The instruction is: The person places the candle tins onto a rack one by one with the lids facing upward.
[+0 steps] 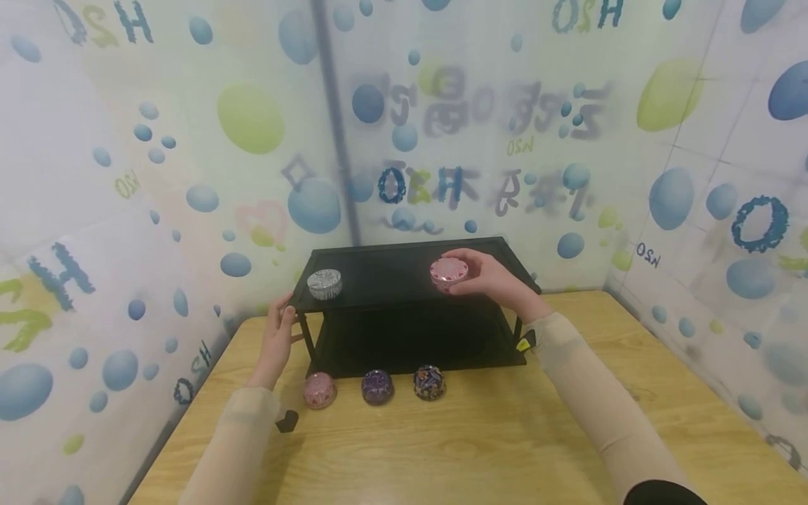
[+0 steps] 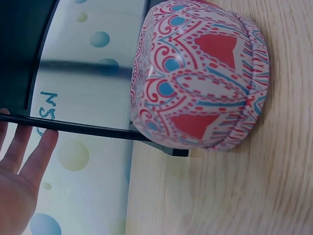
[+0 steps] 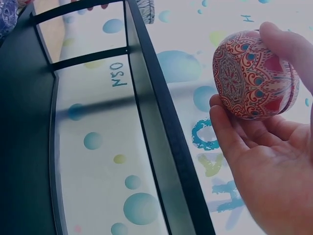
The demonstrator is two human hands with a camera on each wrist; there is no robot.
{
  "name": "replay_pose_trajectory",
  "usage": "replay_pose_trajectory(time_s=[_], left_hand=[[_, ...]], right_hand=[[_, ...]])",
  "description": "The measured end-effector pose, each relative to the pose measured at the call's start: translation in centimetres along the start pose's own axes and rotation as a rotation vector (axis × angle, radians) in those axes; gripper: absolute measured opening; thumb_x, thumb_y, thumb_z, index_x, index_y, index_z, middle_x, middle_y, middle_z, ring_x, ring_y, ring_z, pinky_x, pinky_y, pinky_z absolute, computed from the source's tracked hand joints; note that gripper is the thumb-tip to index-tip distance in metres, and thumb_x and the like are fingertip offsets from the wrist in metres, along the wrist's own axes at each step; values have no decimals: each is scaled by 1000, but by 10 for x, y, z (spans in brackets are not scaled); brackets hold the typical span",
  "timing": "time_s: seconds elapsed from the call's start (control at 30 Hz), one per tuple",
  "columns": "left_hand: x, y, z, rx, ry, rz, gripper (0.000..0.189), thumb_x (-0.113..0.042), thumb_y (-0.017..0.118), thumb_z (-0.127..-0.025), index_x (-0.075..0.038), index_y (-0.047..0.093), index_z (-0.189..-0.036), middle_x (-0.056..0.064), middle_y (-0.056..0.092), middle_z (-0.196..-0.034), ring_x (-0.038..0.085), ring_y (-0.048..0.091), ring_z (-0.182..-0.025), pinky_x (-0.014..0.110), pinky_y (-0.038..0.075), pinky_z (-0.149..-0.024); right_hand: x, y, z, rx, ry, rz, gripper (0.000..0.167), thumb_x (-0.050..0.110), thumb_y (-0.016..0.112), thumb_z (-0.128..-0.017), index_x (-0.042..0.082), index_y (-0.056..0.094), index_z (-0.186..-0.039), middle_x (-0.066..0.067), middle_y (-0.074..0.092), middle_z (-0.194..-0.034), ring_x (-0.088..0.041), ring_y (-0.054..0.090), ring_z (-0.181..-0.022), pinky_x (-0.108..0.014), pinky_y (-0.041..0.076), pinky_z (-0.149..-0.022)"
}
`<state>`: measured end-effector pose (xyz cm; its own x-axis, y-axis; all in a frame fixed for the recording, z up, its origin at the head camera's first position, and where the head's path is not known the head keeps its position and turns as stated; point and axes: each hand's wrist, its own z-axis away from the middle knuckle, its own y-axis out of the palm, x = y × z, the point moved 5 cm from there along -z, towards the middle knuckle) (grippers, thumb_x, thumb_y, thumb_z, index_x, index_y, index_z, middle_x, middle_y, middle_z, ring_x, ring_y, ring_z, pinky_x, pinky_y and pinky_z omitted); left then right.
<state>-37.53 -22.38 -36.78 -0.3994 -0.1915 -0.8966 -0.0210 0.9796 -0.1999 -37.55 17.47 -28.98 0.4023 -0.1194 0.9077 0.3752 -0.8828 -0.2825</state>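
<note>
A pink tin [image 1: 448, 269] is pinched at its sides between the thumb and fingers of the right hand [image 1: 489, 279], and seems to be held just above the black rack's [image 1: 385, 277] top shelf. If its smooth, rounded side were gripped too lightly, it could be dropped. At about eight o'clock from it, the rack's corner is touched by the left hand [image 1: 274, 344], fingers extended; if pushed there, the silver tin [image 1: 325, 285] at nine o'clock could be jolted. The table tins [image 1: 377, 388], six to eight o'clock, could be struck by a fall.
</note>
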Motion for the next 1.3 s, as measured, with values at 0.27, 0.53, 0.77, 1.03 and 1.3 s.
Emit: replay_pose_trajectory(time_s=[0.27, 0.53, 0.77, 1.03, 1.3], left_hand=[[-1, 0, 0, -2, -3, -4, 50, -27, 33, -107, -2, 22, -148, 33, 24, -147, 52, 35, -128, 69, 38, -95], [-1, 1, 1, -3, -11, -5, 49, -27, 33, -107, -3, 22, -148, 33, 24, -147, 51, 35, -128, 68, 38, -96], [-3, 1, 1, -14, -11, 1, 47, -26, 33, -107, -4, 24, -147, 31, 24, -147, 49, 36, -127, 68, 37, -96], [1, 1, 1, -9, -7, 8, 49, -27, 33, -107, -3, 22, -148, 32, 22, -148, 51, 34, -128, 69, 36, -96], [28, -5, -10, -29, -10, -7, 49, -33, 34, -106, -10, 25, -149, 25, 22, -152, 48, 36, -129, 66, 40, -95]], right_hand=[[3, 0, -7, -9, -13, 24, 62, 0, 76, -81, 1, 48, -136, -16, 57, -123, -25, 57, -108, -33, 54, -86], [3, 8, -13, 8, -32, 8, 62, 0, 75, -81, -1, 47, -137, -18, 56, -121, -27, 60, -103, -34, 54, -85], [6, 11, -19, 5, -39, 17, 61, 1, 76, -81, 0, 49, -136, -17, 57, -120, -27, 57, -106, -33, 54, -86], [1, 14, -25, 6, -21, -5, 61, 3, 76, -82, 1, 49, -136, -16, 57, -121, -27, 58, -107, -35, 53, -87], [-2, 16, -32, 16, -9, -2, 61, 8, 77, -83, 4, 49, -137, -15, 58, -122, -28, 58, -110, -38, 52, -90]])
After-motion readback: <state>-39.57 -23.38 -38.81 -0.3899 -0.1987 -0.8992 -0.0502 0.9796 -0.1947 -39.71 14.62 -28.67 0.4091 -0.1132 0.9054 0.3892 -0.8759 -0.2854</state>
